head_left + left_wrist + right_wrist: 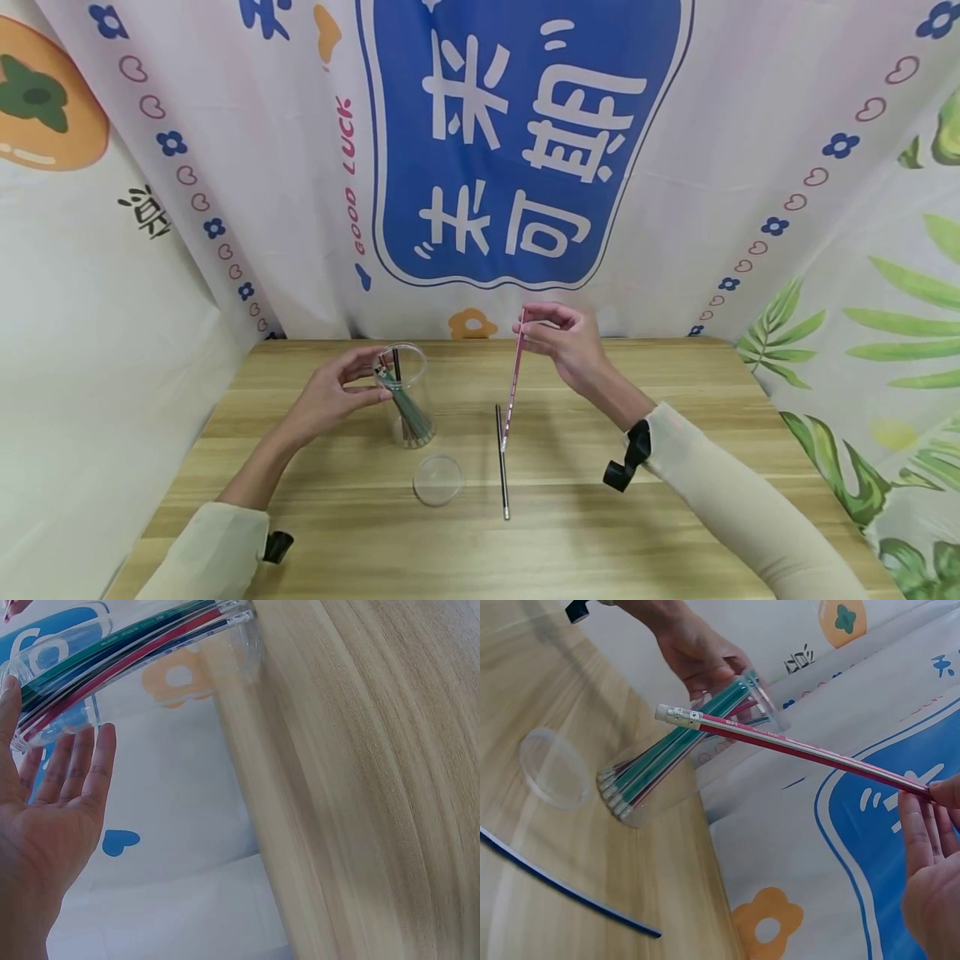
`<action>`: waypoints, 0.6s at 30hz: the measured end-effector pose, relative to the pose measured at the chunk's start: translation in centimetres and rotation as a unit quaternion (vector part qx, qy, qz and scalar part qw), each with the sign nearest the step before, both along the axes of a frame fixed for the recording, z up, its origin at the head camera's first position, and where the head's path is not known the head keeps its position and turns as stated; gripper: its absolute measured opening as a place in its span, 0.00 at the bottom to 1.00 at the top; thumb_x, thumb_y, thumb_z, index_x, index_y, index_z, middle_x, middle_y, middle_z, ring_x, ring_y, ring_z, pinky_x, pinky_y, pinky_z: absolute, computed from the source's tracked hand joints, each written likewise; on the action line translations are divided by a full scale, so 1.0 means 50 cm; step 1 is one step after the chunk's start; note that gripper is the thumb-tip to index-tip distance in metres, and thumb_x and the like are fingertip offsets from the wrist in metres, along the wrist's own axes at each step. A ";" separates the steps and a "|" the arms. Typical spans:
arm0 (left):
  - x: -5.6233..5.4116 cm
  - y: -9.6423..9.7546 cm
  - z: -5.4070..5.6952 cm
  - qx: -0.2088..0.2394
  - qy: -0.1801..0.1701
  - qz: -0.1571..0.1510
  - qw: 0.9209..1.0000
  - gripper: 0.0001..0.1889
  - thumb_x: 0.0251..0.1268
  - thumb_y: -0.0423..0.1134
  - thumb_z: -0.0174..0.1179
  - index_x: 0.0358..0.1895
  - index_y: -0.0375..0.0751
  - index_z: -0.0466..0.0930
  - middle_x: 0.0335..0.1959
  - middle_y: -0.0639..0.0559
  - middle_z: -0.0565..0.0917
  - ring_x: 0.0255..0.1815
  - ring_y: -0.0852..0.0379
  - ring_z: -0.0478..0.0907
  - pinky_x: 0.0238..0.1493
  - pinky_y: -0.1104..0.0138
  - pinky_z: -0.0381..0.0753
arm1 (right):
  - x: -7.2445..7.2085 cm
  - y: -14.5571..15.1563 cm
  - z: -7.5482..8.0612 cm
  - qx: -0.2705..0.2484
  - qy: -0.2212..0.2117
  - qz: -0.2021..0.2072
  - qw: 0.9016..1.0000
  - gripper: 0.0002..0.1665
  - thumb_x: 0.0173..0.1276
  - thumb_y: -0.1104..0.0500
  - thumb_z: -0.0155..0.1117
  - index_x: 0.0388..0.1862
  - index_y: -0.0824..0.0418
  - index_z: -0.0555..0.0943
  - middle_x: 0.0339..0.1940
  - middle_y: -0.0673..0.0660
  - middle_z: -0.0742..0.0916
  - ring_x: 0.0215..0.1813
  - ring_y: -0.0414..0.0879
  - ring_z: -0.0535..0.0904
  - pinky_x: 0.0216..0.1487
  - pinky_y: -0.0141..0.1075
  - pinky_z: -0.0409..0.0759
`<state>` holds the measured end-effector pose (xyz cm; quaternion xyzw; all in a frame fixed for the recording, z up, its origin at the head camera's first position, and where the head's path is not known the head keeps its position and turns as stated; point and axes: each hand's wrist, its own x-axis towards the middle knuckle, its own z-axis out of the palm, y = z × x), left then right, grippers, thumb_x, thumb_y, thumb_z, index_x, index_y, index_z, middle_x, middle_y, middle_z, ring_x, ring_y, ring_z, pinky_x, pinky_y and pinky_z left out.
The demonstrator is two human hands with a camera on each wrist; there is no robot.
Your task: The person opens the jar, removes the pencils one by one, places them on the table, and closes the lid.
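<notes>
My left hand point(337, 387) grips a clear plastic jar point(422, 385) near its rim, thumb on one side and fingers on the other. Inside lean several pencils point(411, 415), mostly green with a few red and dark ones, eraser ends at the bottom. My right hand point(566, 342) pinches a red-and-silver striped pencil point(516, 375) by its upper end, between thumb and fingertips. Its white eraser point(662, 712) hangs lowest, above the table. Below it a dark pencil point(505, 487) lies on the wood, partly overlapped by the red one in the head view.
A round clear lid point(438, 480) lies flat on the wooden table point(345, 517), in front of the jar. Printed cloth point(645, 275) hangs behind the table's back edge and along both sides. Black straps with small mounts point(636, 450) sit on both wrists.
</notes>
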<state>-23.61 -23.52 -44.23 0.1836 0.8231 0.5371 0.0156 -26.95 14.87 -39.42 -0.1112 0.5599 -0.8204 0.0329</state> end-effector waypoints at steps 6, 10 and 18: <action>-0.001 0.000 0.001 0.004 0.001 -0.003 1.000 0.35 0.66 0.34 0.75 0.75 0.38 0.72 0.69 0.35 0.79 0.70 0.35 0.76 0.65 0.49 0.83 | 0.013 0.010 -0.029 0.019 -0.013 0.000 1.000 0.15 0.70 0.77 0.68 0.54 0.70 0.86 0.43 0.61 0.90 0.46 0.53 0.92 0.53 0.48 0.90; -0.002 -0.001 0.001 0.006 0.002 -0.003 1.000 0.35 0.66 0.33 0.75 0.75 0.37 0.72 0.69 0.35 0.79 0.70 0.35 0.76 0.65 0.51 0.83 | 0.023 0.014 -0.049 0.043 -0.019 0.005 0.999 0.18 0.69 0.76 0.69 0.57 0.75 0.83 0.44 0.64 0.89 0.46 0.53 0.92 0.53 0.49 0.90; -0.004 -0.002 -0.002 0.007 -0.002 -0.005 1.000 0.35 0.66 0.34 0.75 0.75 0.37 0.72 0.69 0.35 0.79 0.69 0.36 0.76 0.65 0.49 0.83 | 0.045 0.019 -0.097 0.079 -0.029 0.007 0.996 0.18 0.68 0.77 0.70 0.56 0.75 0.84 0.45 0.66 0.89 0.44 0.52 0.92 0.50 0.50 0.90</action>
